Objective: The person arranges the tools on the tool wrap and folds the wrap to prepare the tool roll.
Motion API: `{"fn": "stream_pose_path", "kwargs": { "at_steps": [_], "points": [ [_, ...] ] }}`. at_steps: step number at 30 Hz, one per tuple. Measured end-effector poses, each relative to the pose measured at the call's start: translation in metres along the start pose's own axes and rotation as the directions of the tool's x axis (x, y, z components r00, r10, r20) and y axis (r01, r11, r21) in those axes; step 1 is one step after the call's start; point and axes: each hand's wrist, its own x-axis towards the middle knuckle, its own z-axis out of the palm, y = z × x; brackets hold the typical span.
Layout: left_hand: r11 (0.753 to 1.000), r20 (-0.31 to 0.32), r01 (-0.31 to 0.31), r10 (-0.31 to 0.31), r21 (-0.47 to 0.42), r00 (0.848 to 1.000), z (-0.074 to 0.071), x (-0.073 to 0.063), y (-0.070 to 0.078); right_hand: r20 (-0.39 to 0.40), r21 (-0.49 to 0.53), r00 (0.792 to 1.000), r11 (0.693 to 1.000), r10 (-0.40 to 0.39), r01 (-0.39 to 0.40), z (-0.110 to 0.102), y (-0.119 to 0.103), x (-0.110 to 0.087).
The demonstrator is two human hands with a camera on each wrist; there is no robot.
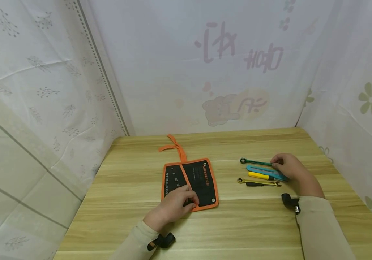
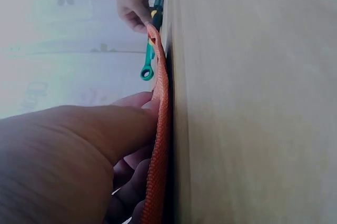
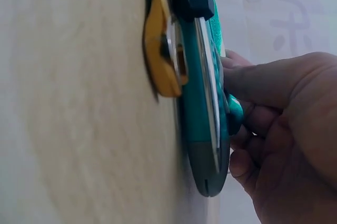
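Note:
A black tool pouch [image 1: 199,180] with orange trim lies flat, printed with sizes on its left part. My left hand [image 1: 177,204] is over its near edge, thumb and forefinger pinching at the orange trim [image 2: 162,129]. Off to the right, my right hand [image 1: 288,166] pinches the right end of a green ratchet wrench [image 1: 257,161]. The wrench's ring end [image 2: 147,73] shows in the left wrist view. Just below that hand lie a teal utility knife [image 3: 200,103], a yellow-handled tool [image 1: 259,175], a gold ratchet wrench [image 1: 257,181] and a small black-handled tool [image 1: 254,184].
Orange tie straps [image 1: 180,151] run from the pouch toward the back of the wooden table [image 1: 124,209]. Printed cloth [image 1: 172,65] hangs behind the table and along both sides. The loose tools lie close together in a row, right of the pouch.

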Motion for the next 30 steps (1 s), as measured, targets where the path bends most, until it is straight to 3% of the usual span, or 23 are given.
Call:
{"fn": "stream_pose_path", "kwargs": {
  "at_steps": [16,30],
  "points": [
    [1.0,-0.019,-0.019,0.019,0.009,1.0,0.0016,0.0003,-0.0002,0.009,0.066,0.999,0.997,-0.039,0.038,0.0,0.0011,0.0002],
    [0.999,0.014,0.038,-0.038,-0.005,0.999,0.0013,0.0012,0.0017,-0.023,0.088,0.999,0.995,-0.037,0.039,0.0022,-0.0008,-0.0027]
  ]
}}
